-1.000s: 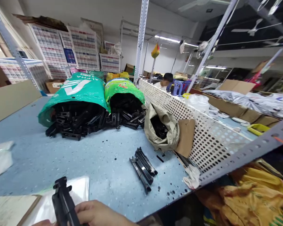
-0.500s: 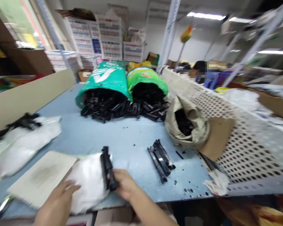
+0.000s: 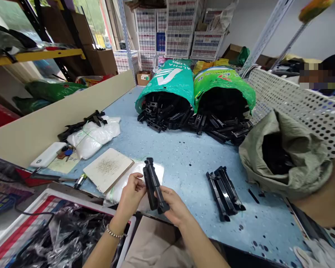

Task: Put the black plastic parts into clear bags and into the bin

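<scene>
My right hand (image 3: 174, 204) grips a long black plastic part (image 3: 153, 183) by its lower end, above the near edge of the blue table (image 3: 181, 156). My left hand (image 3: 132, 193) pinches the same part at its left side, fingers closed. Under the part lies a clear plastic bag (image 3: 123, 182) beside a pale square board (image 3: 108, 169). A small stack of the same black parts (image 3: 225, 191) rests on the table to the right of my hands.
Green sacks (image 3: 170, 80) spilling black parts (image 3: 190, 121) lie at the back. An olive sack (image 3: 290, 156) sits right, against a perforated white panel (image 3: 293, 104). White bags (image 3: 93, 134), a power bank (image 3: 46, 155) and a bin of plastic (image 3: 56, 230) are left. A person sits behind the panel.
The view has swung left and down. My left hand has come up from the bag and closed on the black part, which my right hand has lifted more upright.
</scene>
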The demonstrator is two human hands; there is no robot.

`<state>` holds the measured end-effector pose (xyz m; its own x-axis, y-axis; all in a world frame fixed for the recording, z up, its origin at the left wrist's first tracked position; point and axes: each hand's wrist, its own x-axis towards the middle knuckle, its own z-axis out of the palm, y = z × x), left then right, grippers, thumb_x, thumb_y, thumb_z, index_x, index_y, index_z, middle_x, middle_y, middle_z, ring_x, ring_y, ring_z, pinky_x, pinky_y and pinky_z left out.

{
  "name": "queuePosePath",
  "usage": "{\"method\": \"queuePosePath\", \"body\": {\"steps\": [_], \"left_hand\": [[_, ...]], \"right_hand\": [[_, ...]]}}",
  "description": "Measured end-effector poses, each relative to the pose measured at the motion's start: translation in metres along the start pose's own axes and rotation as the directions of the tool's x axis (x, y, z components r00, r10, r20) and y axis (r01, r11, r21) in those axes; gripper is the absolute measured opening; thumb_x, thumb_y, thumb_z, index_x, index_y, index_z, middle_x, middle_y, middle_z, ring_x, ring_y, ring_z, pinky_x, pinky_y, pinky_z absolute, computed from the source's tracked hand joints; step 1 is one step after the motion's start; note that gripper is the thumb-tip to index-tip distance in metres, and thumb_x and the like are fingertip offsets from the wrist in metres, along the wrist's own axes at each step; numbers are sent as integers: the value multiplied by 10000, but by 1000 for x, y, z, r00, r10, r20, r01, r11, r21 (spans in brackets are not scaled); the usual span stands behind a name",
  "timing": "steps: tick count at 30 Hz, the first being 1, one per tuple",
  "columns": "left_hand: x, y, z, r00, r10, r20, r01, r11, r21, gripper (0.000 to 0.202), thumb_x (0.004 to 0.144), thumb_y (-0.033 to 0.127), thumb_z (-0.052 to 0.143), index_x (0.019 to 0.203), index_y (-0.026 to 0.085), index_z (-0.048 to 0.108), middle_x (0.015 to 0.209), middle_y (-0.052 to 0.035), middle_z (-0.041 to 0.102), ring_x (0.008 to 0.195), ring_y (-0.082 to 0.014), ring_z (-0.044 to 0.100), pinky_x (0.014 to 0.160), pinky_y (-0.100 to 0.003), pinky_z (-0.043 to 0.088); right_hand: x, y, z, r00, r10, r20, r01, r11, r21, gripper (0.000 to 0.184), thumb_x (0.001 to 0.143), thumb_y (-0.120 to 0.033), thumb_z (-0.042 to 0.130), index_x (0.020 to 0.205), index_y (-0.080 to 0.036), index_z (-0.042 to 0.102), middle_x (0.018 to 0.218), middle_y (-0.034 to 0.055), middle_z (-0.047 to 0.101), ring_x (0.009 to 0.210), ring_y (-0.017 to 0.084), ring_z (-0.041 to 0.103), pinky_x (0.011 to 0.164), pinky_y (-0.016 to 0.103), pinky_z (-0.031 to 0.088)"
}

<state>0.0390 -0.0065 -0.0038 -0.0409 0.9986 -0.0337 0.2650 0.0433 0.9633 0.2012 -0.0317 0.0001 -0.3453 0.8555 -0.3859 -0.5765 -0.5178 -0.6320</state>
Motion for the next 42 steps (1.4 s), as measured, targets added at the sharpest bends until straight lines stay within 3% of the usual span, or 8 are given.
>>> {"method": "queuePosePath", "body": {"steps": [5,8,12,17,21,31,37,42], "left_hand": [[-1,1,-18,997,-78,14,79,982,-170,342,740,325,632,993,208,433,718,19,630,679,-162,628,667,-294,496],[-3,-4,-34,992,117,-49,-109,984,143,82,790,264,531,840,200,544,784,-29,636,766,-185,636,736,-324,500],[-6,-6,-44,947,318,50,-285,754,592,330,778,129,384,835,198,702,1078,-117,645,958,-252,638,824,-383,496],[-6,5,-53,929,314,196,-359,631,687,378,790,91,353,714,219,700,1131,-79,654,932,-221,658,738,-313,509],[-5,8,-65,938,335,85,-273,566,778,372,775,95,355,785,217,706,1167,-82,643,807,-199,670,647,-284,488],[-4,17,-44,967,250,37,-236,843,483,213,840,286,459,892,207,650,815,-33,690,680,-172,634,663,-277,505],[5,10,-41,897,440,41,-386,733,560,322,843,168,382,853,199,702,1003,-86,674,908,-205,658,812,-302,510],[8,16,-41,913,406,51,-351,713,607,291,846,175,416,974,177,677,986,-79,647,716,-159,631,747,-293,514]], "right_hand": [[18,12,-5,998,43,-54,-38,995,88,303,550,-318,857,679,-120,667,576,-19,606,486,77,478,506,214,368],[19,13,-8,996,36,-77,-26,991,128,302,537,-299,865,677,-121,664,582,-13,615,505,89,512,520,226,404],[16,12,-7,993,34,-113,-15,987,162,308,535,-290,871,706,-120,680,618,1,641,544,101,550,556,237,446],[12,12,-10,992,13,-122,5,989,148,278,551,-283,863,692,-124,684,609,5,649,505,94,524,516,225,427],[9,9,-16,987,3,-163,21,989,145,321,583,-297,845,827,-127,724,754,47,702,592,124,569,590,258,468],[-25,-8,-5,997,-15,77,11,999,50,385,658,-399,791,923,-137,694,717,55,688,550,122,572,506,227,426],[-38,2,-7,993,120,22,-117,986,-120,306,677,-389,775,779,-143,623,660,46,666,492,113,578,423,186,404],[-46,5,-11,984,159,84,-147,980,-137,298,697,-402,753,736,-151,598,619,48,663,419,103,551,363,176,345]]}}
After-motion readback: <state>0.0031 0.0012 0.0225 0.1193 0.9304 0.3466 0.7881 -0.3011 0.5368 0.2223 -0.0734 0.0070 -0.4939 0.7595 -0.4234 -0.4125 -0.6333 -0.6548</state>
